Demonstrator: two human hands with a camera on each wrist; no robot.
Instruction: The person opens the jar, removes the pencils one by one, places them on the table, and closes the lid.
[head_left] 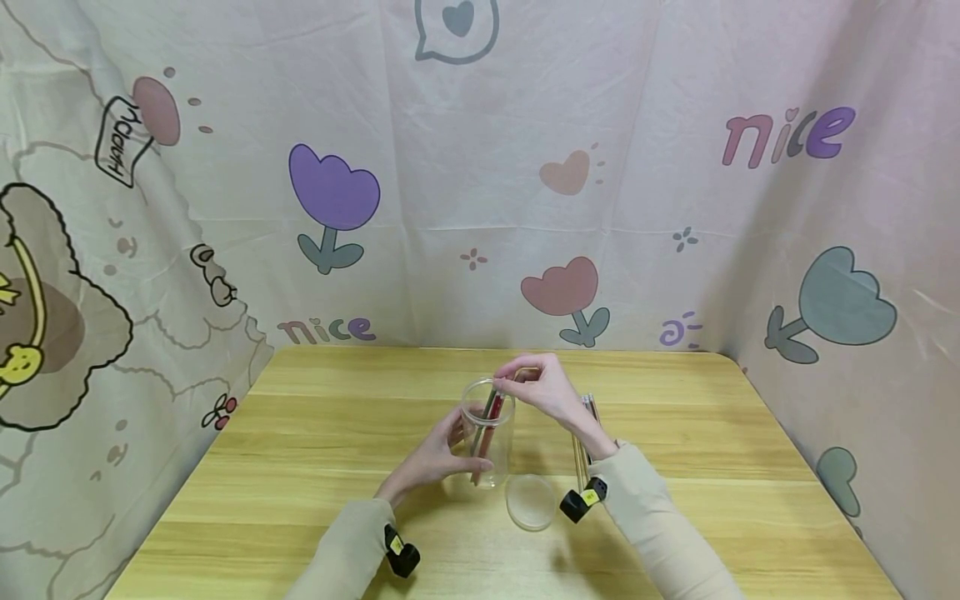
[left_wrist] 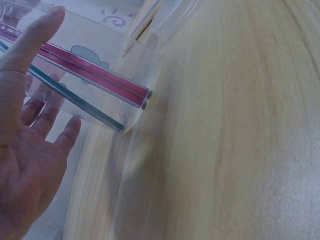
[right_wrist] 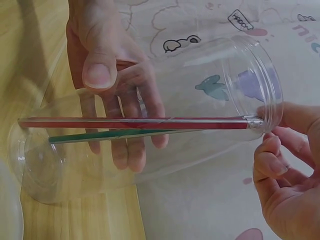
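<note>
- Head view: clear plastic jar (head_left: 487, 433) stands upright mid-surface on the wooden surface (head_left: 315, 450), mouth up.
- Left hand (head_left: 435, 454) cups the jar's left side, fingers wrapped round the wall.
- Right hand (head_left: 543, 387) sits at the jar's rim, fingertips pinched on the top end of a red pencil (head_left: 491, 421) leaning inside the jar.
- Clear round lid (head_left: 530, 502) lies flat on the surface just right of the jar's base, towards the person.
- More pencils (head_left: 583, 437) lie on the surface right of the jar, partly hidden by the right forearm.
- Left wrist view: left hand (left_wrist: 27, 165) against the jar (left_wrist: 100, 65) wall, thumb up along it, other fingers showing through the plastic. Red pencil (left_wrist: 100, 80) and a green pencil (left_wrist: 80, 102) both reach the jar's bottom.
- Right wrist view: right hand (right_wrist: 282, 175) pinches the red pencil (right_wrist: 135, 123) at its metal-capped end, right at the jar (right_wrist: 200, 115) rim. Green pencil (right_wrist: 115, 135) lies just beside the red one, fully inside the jar. Left hand (right_wrist: 112, 100) grips the jar from behind, thumb on the near wall.
</note>
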